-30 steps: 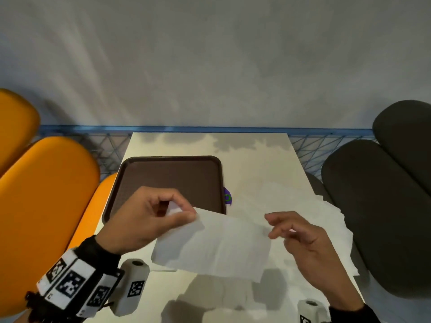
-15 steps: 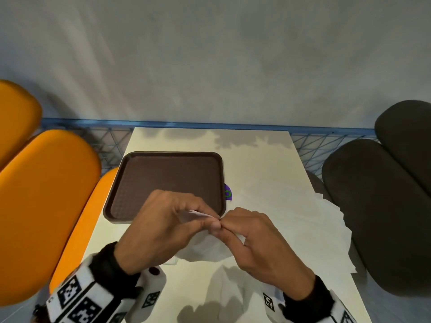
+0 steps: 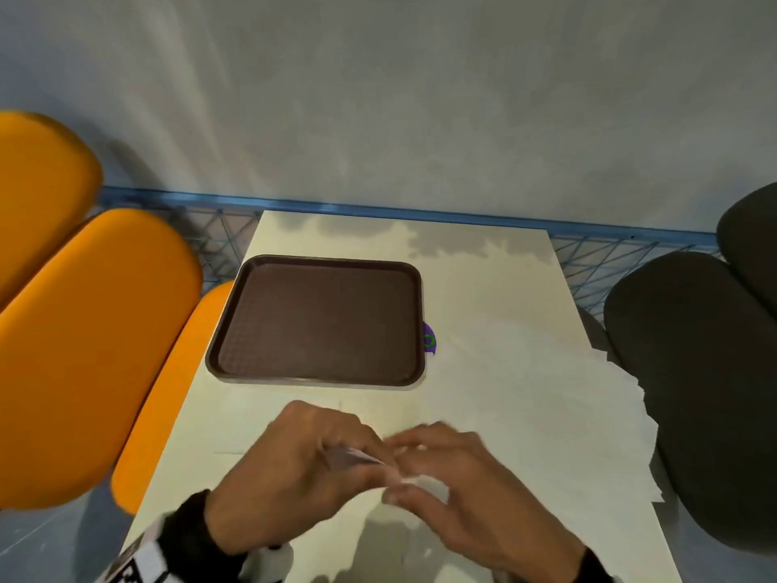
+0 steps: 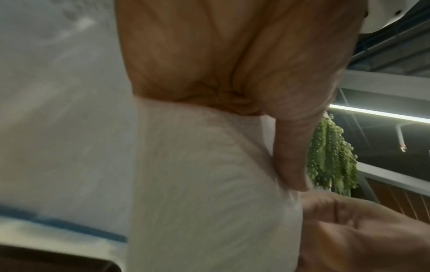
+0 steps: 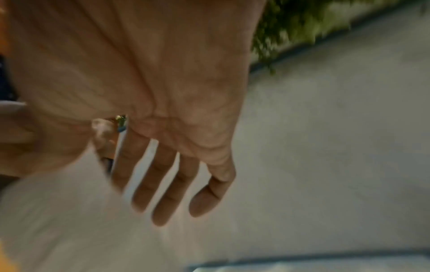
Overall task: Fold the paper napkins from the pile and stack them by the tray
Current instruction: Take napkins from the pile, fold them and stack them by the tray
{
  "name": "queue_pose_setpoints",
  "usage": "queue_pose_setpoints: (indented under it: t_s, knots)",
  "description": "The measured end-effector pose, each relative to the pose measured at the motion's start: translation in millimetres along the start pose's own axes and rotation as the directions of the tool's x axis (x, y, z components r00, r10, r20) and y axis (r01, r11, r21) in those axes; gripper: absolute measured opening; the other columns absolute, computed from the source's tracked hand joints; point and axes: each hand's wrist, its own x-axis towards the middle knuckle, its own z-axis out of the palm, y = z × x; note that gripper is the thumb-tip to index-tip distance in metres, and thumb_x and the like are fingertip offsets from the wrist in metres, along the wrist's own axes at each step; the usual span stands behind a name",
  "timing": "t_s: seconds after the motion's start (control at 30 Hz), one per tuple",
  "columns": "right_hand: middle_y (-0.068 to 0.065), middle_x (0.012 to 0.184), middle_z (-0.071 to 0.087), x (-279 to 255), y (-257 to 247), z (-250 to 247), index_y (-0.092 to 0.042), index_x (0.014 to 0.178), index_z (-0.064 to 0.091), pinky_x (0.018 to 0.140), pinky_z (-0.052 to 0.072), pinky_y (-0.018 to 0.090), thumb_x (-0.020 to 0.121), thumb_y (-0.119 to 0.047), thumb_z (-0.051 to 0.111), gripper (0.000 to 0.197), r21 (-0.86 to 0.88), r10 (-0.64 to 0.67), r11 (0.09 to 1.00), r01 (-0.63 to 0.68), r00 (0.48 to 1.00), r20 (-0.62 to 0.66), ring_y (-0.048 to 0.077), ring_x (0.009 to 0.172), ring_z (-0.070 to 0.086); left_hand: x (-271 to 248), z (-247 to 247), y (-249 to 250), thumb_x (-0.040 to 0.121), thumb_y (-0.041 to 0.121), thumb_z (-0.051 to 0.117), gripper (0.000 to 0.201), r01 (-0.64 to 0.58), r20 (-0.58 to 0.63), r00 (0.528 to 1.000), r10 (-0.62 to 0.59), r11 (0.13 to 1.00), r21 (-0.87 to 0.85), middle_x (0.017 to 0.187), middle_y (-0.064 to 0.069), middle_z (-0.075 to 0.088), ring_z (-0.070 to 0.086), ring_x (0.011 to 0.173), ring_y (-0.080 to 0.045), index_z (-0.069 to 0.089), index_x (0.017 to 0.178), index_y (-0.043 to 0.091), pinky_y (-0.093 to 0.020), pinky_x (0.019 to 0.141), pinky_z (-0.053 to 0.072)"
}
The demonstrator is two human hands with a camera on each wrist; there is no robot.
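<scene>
A brown tray lies on the white table. The loose pile of white napkins is spread over the table's right side. In front of the tray I hold one folded napkin just above the table. My left hand pinches it, with the thumb pressed on the napkin. My right hand meets it from the right. Its fingers are straight and spread at the edge of the napkin. The hands hide most of the fold.
A purple sticker shows at the tray's right edge. Orange seats flank the table on the left and dark seats on the right. A blue rail and a grey wall close off the far end.
A second ago the napkin was stretched open between my hands. They came together and folded it, then sank toward the table. My right fingers have spread out.
</scene>
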Motion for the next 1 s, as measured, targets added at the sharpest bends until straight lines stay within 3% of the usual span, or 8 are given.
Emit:
queue_pose_setpoints:
  t_s: [0.07, 0.17, 0.27, 0.4, 0.6, 0.7, 0.83, 1.0]
  knots:
    - [-0.017, 0.080, 0.054, 10.8, -5.9, 12.3, -0.031, 0.078, 0.050, 0.075, 0.039, 0.029, 0.103, -0.053, 0.044, 0.034, 0.020, -0.030, 0.999, 0.029, 0.999, 0.012, 0.004, 0.079, 0.049, -8.0, -6.9, -8.6, 0.081, 0.033, 0.079, 0.008, 0.062, -0.064, 0.996, -0.065, 0.997, -0.049, 0.079, 0.023, 0.074, 0.071, 0.077, -0.005, 0.080, 0.082, 0.040, -0.016, 0.066, 0.052]
    - [-0.009, 0.066, 0.042, 20.7, -6.0, 16.4, -0.026, 0.069, 0.037, 0.065, 0.029, 0.021, 0.102, -0.054, 0.042, 0.044, 0.045, -0.039, 0.998, 0.036, 0.997, 0.067, 0.008, 0.067, 0.042, -24.5, -27.7, -28.9, 0.075, 0.039, 0.079, 0.008, 0.207, -0.196, 0.947, -0.255, 0.950, -0.235, 0.086, 0.016, 0.077, 0.072, 0.088, -0.010, 0.079, 0.083, 0.040, -0.031, 0.076, 0.057]
    - [-0.005, 0.065, 0.044, 39.0, -10.1, 21.7, -0.021, 0.068, 0.043, 0.060, 0.031, 0.024, 0.101, -0.052, 0.043, 0.045, 0.081, -0.053, 0.996, 0.042, 0.989, 0.135, 0.012, 0.063, 0.043, -33.9, -32.8, -50.8, 0.058, 0.070, 0.080, 0.060, 0.394, 0.071, 0.919, -0.387, 0.899, -0.193, 0.106, 0.027, 0.070, 0.064, 0.105, 0.001, 0.064, 0.113, 0.054, -0.026, 0.087, 0.054]
    - [-0.003, 0.065, 0.052, 69.4, -8.9, 42.5, -0.013, 0.073, 0.050, 0.060, 0.038, 0.038, 0.102, -0.042, 0.045, 0.041, 0.150, -0.007, 0.989, -0.017, 0.987, 0.158, 0.015, 0.061, 0.047, -37.1, -27.4, -92.6, 0.070, 0.050, 0.083, 0.040, 0.474, 0.197, 0.879, -0.435, 0.844, -0.249, 0.091, 0.013, 0.073, 0.065, 0.085, -0.006, 0.074, 0.107, 0.040, -0.030, 0.082, 0.055]
    - [-0.003, 0.058, 0.042, 111.2, -15.9, 68.6, -0.020, 0.061, 0.039, 0.057, 0.030, 0.026, 0.100, -0.044, 0.050, 0.047, 0.094, 0.179, 0.972, -0.214, 0.941, 0.287, 0.012, 0.058, 0.041, -39.7, -38.0, -150.3, 0.050, 0.062, 0.091, 0.104, 0.521, 0.367, 0.824, -0.433, 0.832, -0.190, 0.128, 0.032, 0.055, 0.054, 0.119, 0.005, 0.035, 0.137, 0.055, -0.025, 0.105, 0.047]
    - [-0.002, 0.060, 0.045, 126.4, -22.9, 75.4, -0.018, 0.060, 0.043, 0.059, 0.035, 0.029, 0.098, -0.044, 0.051, 0.047, 0.106, 0.243, 0.950, -0.293, 0.910, 0.337, 0.011, 0.056, 0.042, -37.2, -32.8, -168.4, 0.057, 0.058, 0.090, 0.087, 0.541, 0.384, 0.817, -0.431, 0.804, -0.248, 0.124, 0.023, 0.060, 0.057, 0.119, -0.006, 0.047, 0.132, 0.046, -0.032, 0.104, 0.050]
    - [-0.004, 0.062, 0.043, 134.3, -20.8, 81.3, -0.018, 0.062, 0.046, 0.060, 0.033, 0.027, 0.095, -0.050, 0.057, 0.047, 0.179, 0.292, 0.913, -0.366, 0.895, 0.337, 0.008, 0.058, 0.041, -41.1, -37.1, -191.1, 0.089, 0.036, 0.071, 0.029, 0.535, 0.326, 0.844, -0.426, 0.714, -0.452, 0.109, 0.002, 0.075, 0.072, 0.099, -0.019, 0.072, 0.115, 0.024, -0.034, 0.091, 0.055]
    - [0.006, 0.085, 0.075, 134.9, 3.6, 103.2, -0.008, 0.090, 0.074, 0.063, 0.051, 0.021, 0.089, -0.033, 0.075, 0.025, 0.509, 0.354, 0.668, -0.542, 0.834, 0.423, 0.013, 0.068, 0.064, -49.5, -48.7, -242.1, 0.091, 0.021, 0.070, 0.014, 0.625, 0.103, 0.685, -0.721, 0.509, -0.592, 0.097, -0.004, 0.078, 0.074, 0.092, -0.026, 0.078, 0.100, 0.014, -0.045, 0.088, 0.057]
